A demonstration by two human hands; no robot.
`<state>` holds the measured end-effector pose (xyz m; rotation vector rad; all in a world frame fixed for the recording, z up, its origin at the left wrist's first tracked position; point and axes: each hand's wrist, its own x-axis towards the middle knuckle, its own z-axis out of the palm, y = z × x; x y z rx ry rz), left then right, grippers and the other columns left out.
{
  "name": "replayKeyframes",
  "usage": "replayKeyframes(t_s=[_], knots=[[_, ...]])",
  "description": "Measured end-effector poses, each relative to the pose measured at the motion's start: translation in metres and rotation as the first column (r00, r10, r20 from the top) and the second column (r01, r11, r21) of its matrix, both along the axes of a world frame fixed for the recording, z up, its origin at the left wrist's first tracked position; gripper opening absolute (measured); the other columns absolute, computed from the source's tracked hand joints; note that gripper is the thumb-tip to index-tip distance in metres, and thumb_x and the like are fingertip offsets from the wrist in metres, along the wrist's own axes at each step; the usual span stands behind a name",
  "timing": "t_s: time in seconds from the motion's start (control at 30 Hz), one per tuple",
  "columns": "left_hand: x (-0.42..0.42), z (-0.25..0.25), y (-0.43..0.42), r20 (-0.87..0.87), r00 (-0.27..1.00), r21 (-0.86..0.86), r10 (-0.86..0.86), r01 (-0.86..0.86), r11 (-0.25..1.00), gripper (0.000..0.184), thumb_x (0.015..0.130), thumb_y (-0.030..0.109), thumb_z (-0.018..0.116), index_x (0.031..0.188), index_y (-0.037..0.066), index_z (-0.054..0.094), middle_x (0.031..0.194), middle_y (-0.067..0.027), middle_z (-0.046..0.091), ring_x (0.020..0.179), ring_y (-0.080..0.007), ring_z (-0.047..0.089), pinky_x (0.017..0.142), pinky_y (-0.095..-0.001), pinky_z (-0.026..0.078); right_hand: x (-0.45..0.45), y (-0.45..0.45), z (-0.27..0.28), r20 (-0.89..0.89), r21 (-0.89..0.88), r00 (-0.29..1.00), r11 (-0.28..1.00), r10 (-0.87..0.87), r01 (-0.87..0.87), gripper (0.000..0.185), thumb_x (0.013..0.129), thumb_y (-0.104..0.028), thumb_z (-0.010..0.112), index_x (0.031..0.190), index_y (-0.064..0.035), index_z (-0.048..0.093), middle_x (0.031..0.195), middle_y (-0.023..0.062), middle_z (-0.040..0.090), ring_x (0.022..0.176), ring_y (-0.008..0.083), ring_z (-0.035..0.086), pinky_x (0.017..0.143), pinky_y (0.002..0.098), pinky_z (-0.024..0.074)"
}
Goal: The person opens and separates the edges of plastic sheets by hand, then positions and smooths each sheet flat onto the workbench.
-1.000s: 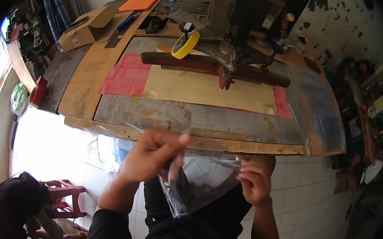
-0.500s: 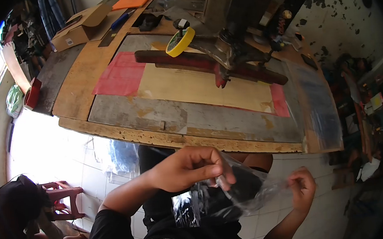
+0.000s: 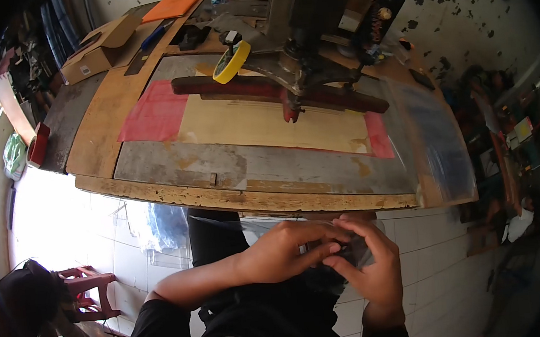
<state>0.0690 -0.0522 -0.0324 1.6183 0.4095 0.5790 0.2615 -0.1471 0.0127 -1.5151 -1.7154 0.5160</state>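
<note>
My left hand [image 3: 287, 250] is over my lap below the table edge, its thumb and fingers closed in a pinch. Facing it, my right hand [image 3: 375, 265] curls inward, so that the fingertips of both hands nearly meet. Between them is a thin piece of clear plastic film [image 3: 352, 251], bunched at the fingers. How far the film spreads over my dark clothes is hard to make out. The exact grip of the fingertips is partly hidden.
Ahead stands a worktable [image 3: 175, 184] with a press-like machine [image 3: 297, 70], a yellow tape roll [image 3: 231, 63] and a cardboard box [image 3: 96, 58]. Clear sheets [image 3: 441, 147] lie on its right. Another person [image 3: 34, 298] is low at the left beside a red stool [image 3: 91, 290].
My right hand has moved left and up to meet my left hand. The film, stretched between them before, is now gathered close. The view has shifted slightly.
</note>
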Motion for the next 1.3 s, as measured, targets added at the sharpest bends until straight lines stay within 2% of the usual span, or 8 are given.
replayKeyframes(t_s=[0.07, 0.17, 0.4, 0.6, 0.73, 0.83, 1.07, 1.3], knots=[[-0.001, -0.007, 0.002, 0.092, 0.987, 0.339, 0.134, -0.157, 0.928, 0.023, 0.097, 0.008, 0.073, 0.119, 0.002, 0.074, 0.1, -0.0117, 0.077, 0.084, -0.0207, 0.076, 0.075, -0.0325, 0.06, -0.001, 0.003, -0.007, -0.016, -0.068, 1.0, 0.997, -0.024, 0.023, 0.052, 0.077, -0.017, 0.093, 0.12, -0.0006, 0.07, 0.118, 0.0159, 0.074, 0.113, 0.0307, 0.072, 0.098, 0.0398, 0.0561], [0.0, -0.016, 0.001, 0.154, 0.963, 0.393, 0.22, -0.264, 0.881, 0.022, 0.098, 0.018, 0.073, 0.117, 0.007, 0.075, 0.093, -0.0106, 0.077, 0.075, -0.0241, 0.076, 0.068, -0.0359, 0.059, 0.002, 0.004, -0.016, -0.044, -0.076, 0.999, 0.997, -0.008, 0.004, 0.043, 0.082, -0.012, 0.089, 0.12, -0.0015, 0.071, 0.111, 0.0133, 0.077, 0.1, 0.0259, 0.076, 0.088, 0.0373, 0.0579], [-0.006, -0.01, -0.006, 0.005, 0.959, 0.42, 0.282, -0.258, 0.87, 0.033, 0.092, 0.01, 0.08, 0.123, 0.003, 0.072, 0.081, -0.005, 0.076, 0.069, -0.0168, 0.075, 0.065, -0.0299, 0.057, 0.006, 0.007, -0.019, -0.087, -0.028, 0.992, 0.995, -0.095, 0.093, 0.018, 0.086, -0.006, 0.083, 0.102, -0.0003, 0.076, 0.092, 0.0111, 0.079, 0.086, 0.0223, 0.075, 0.075, 0.033, 0.0548], [-0.028, -0.021, -0.007, -0.169, 0.901, 0.246, 0.401, -0.355, 0.902, 0.045, 0.09, 0.031, 0.084, 0.126, 0.008, 0.069, 0.069, -0.0033, 0.073, 0.058, -0.019, 0.072, 0.054, -0.0313, 0.054, 0.024, 0.005, -0.02, -0.265, -0.098, 0.946, 0.981, -0.187, 0.166, 0.014, 0.087, -0.004, 0.083, 0.099, 0.0017, 0.076, 0.088, 0.0096, 0.076, 0.081, 0.0197, 0.071, 0.077, 0.0304, 0.0536], [-0.054, -0.037, 0.003, -0.309, 0.893, 0.27, 0.326, -0.246, 0.931, 0.044, 0.086, 0.032, 0.087, 0.118, 0.007, 0.071, 0.065, -0.0034, 0.072, 0.061, -0.0188, 0.074, 0.059, -0.0292, 0.056, 0.038, 0.005, -0.009, -0.219, -0.072, 0.967, 0.99, -0.131, 0.118, 0.012, 0.091, -0.002, 0.079, 0.099, 0.0052, 0.073, 0.091, 0.0115, 0.075, 0.085, 0.0176, 0.074, 0.08, 0.0281, 0.0562], [-0.072, -0.051, 0.006, -0.329, 0.84, 0.24, 0.431, -0.367, 0.899, 0.026, 0.085, 0.024, 0.088, 0.097, 0.006, 0.075, 0.069, -0.0056, 0.074, 0.064, -0.0165, 0.074, 0.062, -0.0284, 0.056, 0.044, 0.006, -0.003, -0.329, -0.119, 0.918, 0.974, -0.222, 0.193, 0.013, 0.09, -0.004, 0.081, 0.098, 0.0026, 0.075, 0.093, 0.0088, 0.076, 0.086, 0.0137, 0.071, 0.082, 0.0271, 0.0534], [-0.096, -0.034, 0.011, -0.38, 0.778, 0.231, 0.5, -0.444, 0.866, 0.019, 0.08, 0.013, 0.09, 0.094, 0.007, 0.079, 0.08, -0.0031, 0.073, 0.075, -0.0127, 0.068, 0.071, -0.0282, 0.053, 0.063, 0.012, -0.01, -0.385, -0.051, 0.905, 0.983, -0.181, 0.175, 0.023, 0.097, -0.015, 0.078, 0.1, 0.0062, 0.072, 0.094, 0.0079, 0.071, 0.081, 0.0125, 0.066, 0.078, 0.0267, 0.052], [-0.096, -0.019, 0.016, -0.303, 0.769, 0.383, 0.563, -0.443, 0.811, 0.017, 0.078, 0.009, 0.09, 0.087, 0.006, 0.076, 0.094, -0.0045, 0.069, 0.092, -0.0161, 0.065, 0.084, -0.0301, 0.053, 0.069, 0.014, -0.015, -0.397, -0.045, 0.894, 0.977, -0.211, 0.21, 0.013, 0.094, -0.009, 0.077, 0.098, 0.0033, 0.073, 0.091, 0.005, 0.073, 0.083, 0.0108, 0.062, 0.082, 0.0261, 0.0468]])
